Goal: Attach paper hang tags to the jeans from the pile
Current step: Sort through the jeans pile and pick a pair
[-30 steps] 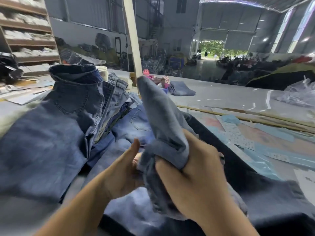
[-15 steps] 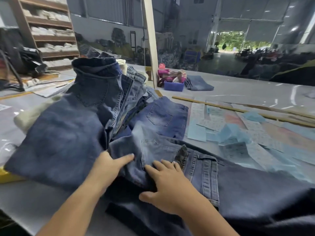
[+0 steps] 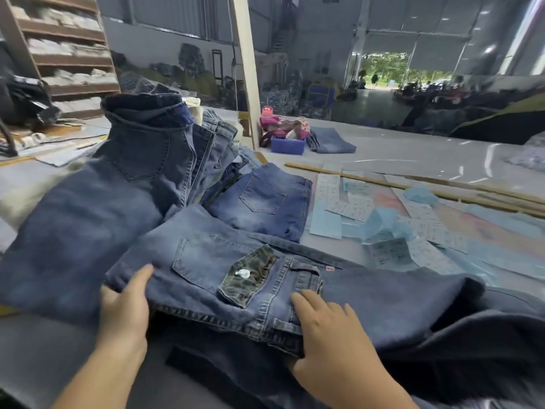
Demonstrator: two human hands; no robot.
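The jeans point(image 3: 236, 287) are now laid flat on the table point(image 3: 413, 154) in front of the person, back side up, waistband toward the right; a second ago they were bunched up and lifted in both hands, half a second ago just being pressed down. So the spreading step looks about done. Back pocket point(image 3: 206, 261) and the leather patch point(image 3: 249, 274) face up (small white spot on the patch, can't tell what it is).

Left hand point(image 3: 126, 302) lies on the left fold edge of the jeans, fingers relaxed, thumb on top of the cloth, more steadying than gripping. Right hand point(image 3: 327, 329) rests flat on the waistband near the belt loops, fingers straight, nothing pinched.

Pile point(image 3: 141, 160) of more jeans sits just behind-left, one pair draped high. Paper tags point(image 3: 354, 208) lie scattered on the table to the right, apart from the jeans. No tag in either hand, none on this pair that I can see.

Judgement: pair is positioned; next move likely a reach right for a tag, then fix it at the waistband. No tagging tool visible in this view.
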